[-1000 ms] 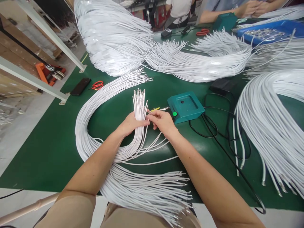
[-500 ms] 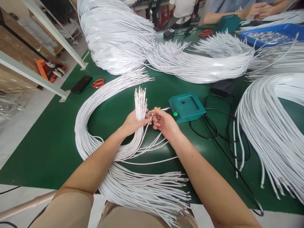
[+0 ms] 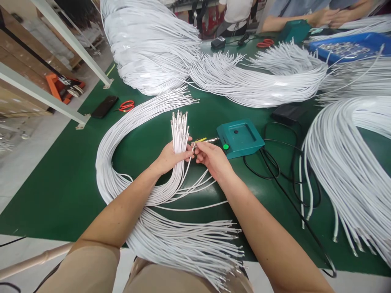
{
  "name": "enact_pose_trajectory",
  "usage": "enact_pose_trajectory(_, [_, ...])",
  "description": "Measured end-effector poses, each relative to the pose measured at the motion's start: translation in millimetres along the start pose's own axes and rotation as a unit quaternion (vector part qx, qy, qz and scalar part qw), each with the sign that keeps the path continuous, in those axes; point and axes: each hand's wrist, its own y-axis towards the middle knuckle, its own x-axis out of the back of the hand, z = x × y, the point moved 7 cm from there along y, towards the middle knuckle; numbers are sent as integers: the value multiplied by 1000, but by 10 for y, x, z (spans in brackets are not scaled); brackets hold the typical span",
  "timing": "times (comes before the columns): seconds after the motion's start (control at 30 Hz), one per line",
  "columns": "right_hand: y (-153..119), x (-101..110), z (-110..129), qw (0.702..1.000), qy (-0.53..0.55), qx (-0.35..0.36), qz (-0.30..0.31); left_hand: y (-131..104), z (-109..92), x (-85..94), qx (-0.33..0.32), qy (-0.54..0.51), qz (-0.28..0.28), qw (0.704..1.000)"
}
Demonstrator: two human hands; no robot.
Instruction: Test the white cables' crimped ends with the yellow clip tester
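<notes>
Well inside table [image 3: 55, 199] edge, left hand [image 3: 172, 158] closed round bundle [image 3: 179, 136], right hand [image 3: 212, 156] pinching cable [image 3: 190, 161].

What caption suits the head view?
Left hand gripping bundled white wires, right hand on a single wire, teal box nearby.

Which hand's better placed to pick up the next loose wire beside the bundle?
Right, probably: the right hand is nearer the loose wires, though its fingers are at a single wire. The left hand is wrapped around the bundle.

Bare green tabletop [image 3: 64, 175] left of the curved cables [image 3: 106, 162] — teal device [image 3: 241, 136] blocking the right, black cord [image 3: 293, 203] beyond
</notes>
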Motion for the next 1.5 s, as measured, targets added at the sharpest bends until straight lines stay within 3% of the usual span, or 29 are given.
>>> enact_pose_trajectory(0.2, [-1, 23, 84, 988, -127, 73, -47, 8, 25, -14, 10, -18, 21, 1000])
enact_pose_trajectory(0.3, [-24, 24, 157, 953, -254, 152, -67, 13, 48, -24, 35, -38, 31, 998])
enact_pose_trajectory(0.37, [-89, -28, 252, 888, -376, 251, -81, 16, 55, -31, 51, -49, 35, 997])
enact_pose_trajectory(0.43, [-173, -120, 314, 805, -480, 339, -81, 18, 57, -27, 63, -60, 29, 996])
enact_pose_trajectory(0.5, [-224, -198, 329, 733, -557, 384, -68, 22, 60, -4, 70, -68, 8, 995])
enact_pose_trajectory(0.67, [-251, -304, 377, 551, -727, 407, -31, 56, 103, 45, 68, -66, -28, 995])
enact_pose_trajectory(0.77, [-194, -246, 510, 496, -777, 382, -63, 89, 150, 86, 64, -57, -43, 995])
enact_pose_trajectory(0.83, [-103, -195, 565, 475, -805, 349, -62, 105, 172, 107, 63, -51, -50, 995])
enact_pose_trajectory(0.93, [48, -148, 563, 451, -839, 304, -11, 115, 185, 123, 62, -44, -57, 995])
enact_pose_trajectory(1.13, [120, -154, 558, 448, -842, 300, 34, 136, 201, 150, 53, -29, -71, 996])
enact_pose_trajectory(1.5, [164, -134, 540, 445, -841, 306, 24, 162, 232, 163, 44, 44, -105, 992])
